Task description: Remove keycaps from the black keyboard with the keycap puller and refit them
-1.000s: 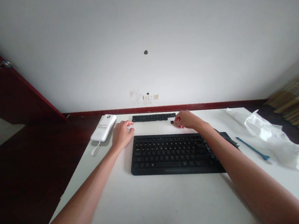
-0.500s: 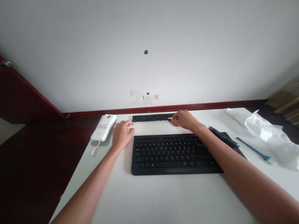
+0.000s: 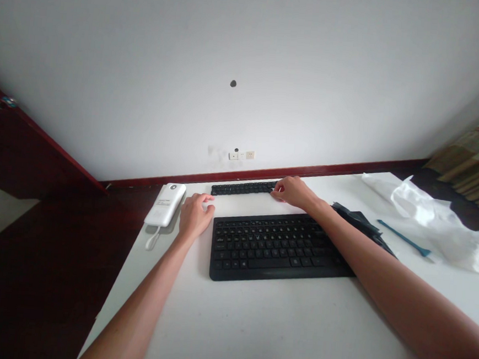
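My right hand (image 3: 293,192) reaches to the back of the white table. Its thumb and fingers are closed on a small black keycap, mostly hidden, at the right end of a strip of black keycaps (image 3: 242,189). That strip lies along the table's far edge, and my hand covers part of its right end. My left hand (image 3: 196,215) rests open on the table with curved fingers, thumb apart, holding nothing. It sits between a white power bank (image 3: 165,204) and the left end of a black keyboard (image 3: 265,250). My right forearm passes over the keyboard's right side and hides it.
Right of the keyboard lie some dark plastic wrapping (image 3: 358,219), a blue pry tool (image 3: 403,238) and a crumpled white bag (image 3: 428,211). A wall with sockets (image 3: 242,155) stands behind the table (image 3: 228,322). A dark red door (image 3: 26,146) is at the left.
My right fingertips have shifted very slightly left against the strip's end. A black keycap that stood out by the fingertips now sits in line with the strip. My left hand stays put.
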{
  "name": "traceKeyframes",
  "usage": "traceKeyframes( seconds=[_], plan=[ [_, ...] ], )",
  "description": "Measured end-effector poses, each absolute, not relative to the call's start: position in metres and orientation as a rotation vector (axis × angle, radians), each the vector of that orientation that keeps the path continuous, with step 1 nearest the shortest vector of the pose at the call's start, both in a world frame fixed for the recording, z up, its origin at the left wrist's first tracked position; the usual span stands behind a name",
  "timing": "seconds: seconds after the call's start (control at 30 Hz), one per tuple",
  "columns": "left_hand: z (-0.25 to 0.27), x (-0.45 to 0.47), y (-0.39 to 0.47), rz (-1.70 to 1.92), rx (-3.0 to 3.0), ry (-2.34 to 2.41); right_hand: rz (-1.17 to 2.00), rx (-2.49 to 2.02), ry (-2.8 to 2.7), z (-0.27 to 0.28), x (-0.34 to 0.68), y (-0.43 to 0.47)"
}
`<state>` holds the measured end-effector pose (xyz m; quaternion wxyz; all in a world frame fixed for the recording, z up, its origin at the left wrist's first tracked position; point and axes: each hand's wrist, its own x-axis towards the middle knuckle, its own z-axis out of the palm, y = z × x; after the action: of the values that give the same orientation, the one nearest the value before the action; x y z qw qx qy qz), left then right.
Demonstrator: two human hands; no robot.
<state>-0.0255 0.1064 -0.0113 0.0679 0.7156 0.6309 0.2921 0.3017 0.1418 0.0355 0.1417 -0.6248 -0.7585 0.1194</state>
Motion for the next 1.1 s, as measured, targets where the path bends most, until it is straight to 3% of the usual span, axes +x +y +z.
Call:
traceKeyframes(
  seconds=[0.57,0.8,0.93,1.1],
  plan=[
    [-0.011,-0.026,0.107,0.851,2.147,1.921,0.354,-1.831,-2.208,0.039,0.305,0.142],
    [-0.012,-0.026,0.106,0.842,2.190,1.914,0.678,-1.802,-2.500,0.087,0.335,0.128],
    [-0.010,-0.026,0.105,0.844,2.185,1.910,0.985,-2.011,-2.541,0.108,0.343,0.102],
    [-0.009,-0.025,0.104,0.846,2.161,1.914,0.620,-2.171,-2.461,0.094,0.346,0.061]
  ],
)
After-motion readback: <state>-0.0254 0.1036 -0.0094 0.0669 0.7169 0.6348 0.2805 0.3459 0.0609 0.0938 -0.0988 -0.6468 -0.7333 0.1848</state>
